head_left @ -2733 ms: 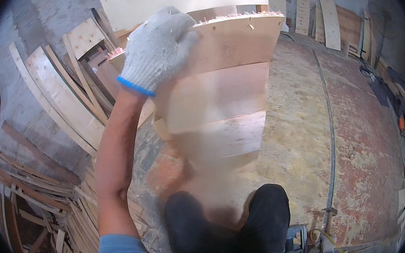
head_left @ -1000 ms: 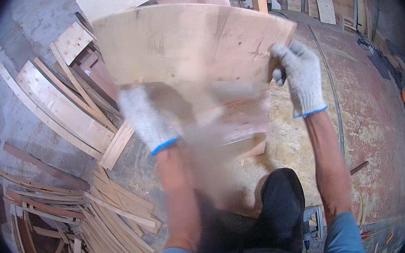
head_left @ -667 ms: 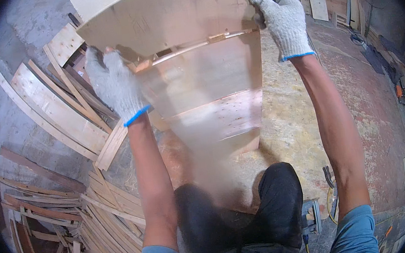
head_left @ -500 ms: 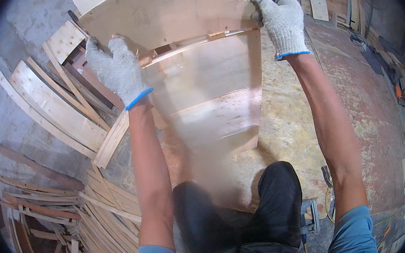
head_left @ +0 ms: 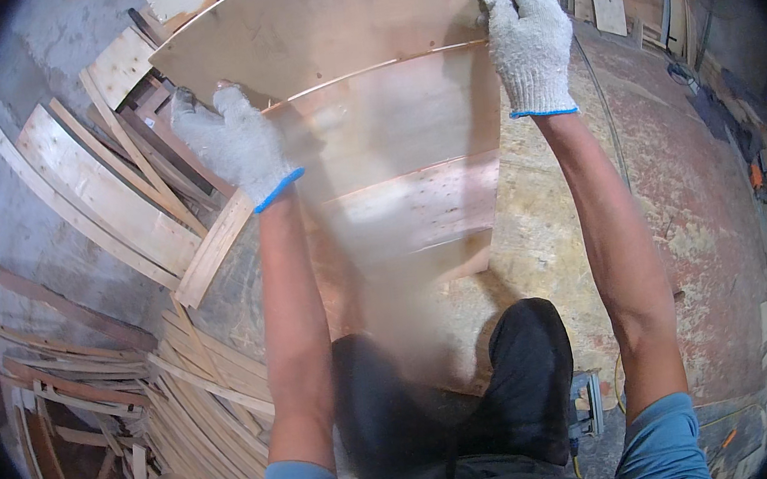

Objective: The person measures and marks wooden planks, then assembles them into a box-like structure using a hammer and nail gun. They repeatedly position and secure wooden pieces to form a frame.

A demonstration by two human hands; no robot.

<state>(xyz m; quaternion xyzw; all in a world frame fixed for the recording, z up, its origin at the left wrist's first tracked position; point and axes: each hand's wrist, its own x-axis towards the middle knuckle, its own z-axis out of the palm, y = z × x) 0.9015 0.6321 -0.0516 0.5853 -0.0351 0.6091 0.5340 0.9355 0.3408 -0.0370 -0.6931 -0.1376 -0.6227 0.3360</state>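
Probably stiff and fairly light for its breadth, the curved wooden panel (head_left: 333, 30) at twelve o'clock should handle best by its opposite side edges. The gloved left hand (head_left: 235, 147), at ten o'clock, half-curls around one edge; the gloved right hand (head_left: 533, 46), near half past one, grips the other.

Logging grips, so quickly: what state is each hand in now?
Left hand: at the lower left edge of the board; grip cannot be told.
Right hand: closed on the board's right edge.
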